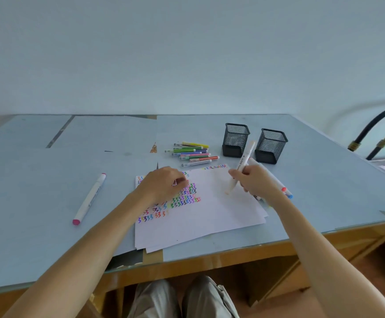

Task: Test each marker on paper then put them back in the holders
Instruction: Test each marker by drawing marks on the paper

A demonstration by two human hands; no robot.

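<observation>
- Right hand point(254, 182) grips a white marker point(240, 167), tilted, low end just above the paper point(209, 216).
- Left hand point(164, 185) rests on the paper's scribbles, fingers curled; whether it holds anything cannot be told.
- Pink-capped marker point(90, 199) lies on the worktop point(37, 180), left.
- Thin markers point(192, 153) are piled left of two mesh holders point(235, 140).

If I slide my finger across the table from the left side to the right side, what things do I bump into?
Pink-capped marker → left hand resting on the scribbled paper → right hand gripping a white marker → right mesh holder → chair frame at the far right.
</observation>
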